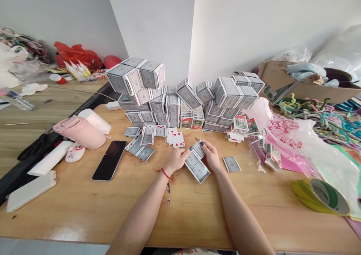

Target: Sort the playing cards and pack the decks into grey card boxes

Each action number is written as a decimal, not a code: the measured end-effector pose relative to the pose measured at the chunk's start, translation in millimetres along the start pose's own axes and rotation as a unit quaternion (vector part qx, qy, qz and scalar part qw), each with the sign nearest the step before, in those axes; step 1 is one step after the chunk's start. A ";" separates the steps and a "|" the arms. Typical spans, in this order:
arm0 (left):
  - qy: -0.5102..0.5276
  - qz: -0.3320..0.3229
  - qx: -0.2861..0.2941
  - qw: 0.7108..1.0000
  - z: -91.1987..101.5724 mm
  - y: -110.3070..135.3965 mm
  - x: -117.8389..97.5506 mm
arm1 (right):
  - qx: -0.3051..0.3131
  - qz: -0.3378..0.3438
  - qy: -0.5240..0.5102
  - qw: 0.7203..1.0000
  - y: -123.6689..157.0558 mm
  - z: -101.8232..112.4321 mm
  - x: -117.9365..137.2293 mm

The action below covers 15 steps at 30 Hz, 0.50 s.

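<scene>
My left hand point(177, 159) and my right hand point(210, 154) meet over the middle of the wooden table point(180, 213). Both are closed on a row of grey-backed playing cards point(197, 165) that slants toward me between them. A single face-down card point(231, 164) lies just right of my right hand. Face-up red heart cards point(175, 138) lie just beyond my left hand, with more face-down cards point(141, 148) to their left.
Stacks of grey card packs point(169, 97) line the wall behind the hands. A black phone point(109, 160), a pink bottle point(80, 131) and white items lie at left. Pink plastic bags point(284, 138), coloured hooks and a tape roll point(324, 196) fill the right side.
</scene>
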<state>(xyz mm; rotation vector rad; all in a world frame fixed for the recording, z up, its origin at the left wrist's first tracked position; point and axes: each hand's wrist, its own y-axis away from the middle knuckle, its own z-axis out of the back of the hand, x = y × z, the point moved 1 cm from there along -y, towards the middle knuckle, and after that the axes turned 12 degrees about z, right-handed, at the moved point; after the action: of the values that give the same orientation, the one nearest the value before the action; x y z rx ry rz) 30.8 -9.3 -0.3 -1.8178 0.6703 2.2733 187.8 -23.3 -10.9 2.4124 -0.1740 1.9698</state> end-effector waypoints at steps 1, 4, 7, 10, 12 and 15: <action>0.000 -0.002 -0.002 1.000 0.3 -0.2 0.2 | 0.001 0.010 0.012 1.000 0.9 -0.6 0.7; 0.006 -0.005 -0.006 1.000 1.3 -1.4 0.9 | 0.003 0.042 0.038 0.998 3.7 -2.5 3.8; 0.021 -0.008 -0.021 1.000 1.4 -2.9 1.5 | 0.017 0.051 0.039 0.998 5.9 -4.9 6.0; 0.050 -0.007 -0.099 0.994 2.0 -3.8 0.6 | 0.001 0.054 0.021 0.998 6.3 -8.3 5.1; 0.080 -0.009 -0.155 0.985 3.0 -3.0 -1.8 | -0.020 0.052 0.007 0.998 5.1 -10.9 2.6; 0.108 -0.037 -0.141 0.983 3.5 -0.8 -6.3 | -0.054 0.056 -0.001 0.997 2.6 -13.7 -0.9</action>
<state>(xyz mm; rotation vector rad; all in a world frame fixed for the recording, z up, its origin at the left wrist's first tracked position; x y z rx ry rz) 29.5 -6.1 6.1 -2.1991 0.3114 2.2373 174.0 -24.6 -9.1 2.3863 -0.4129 1.9452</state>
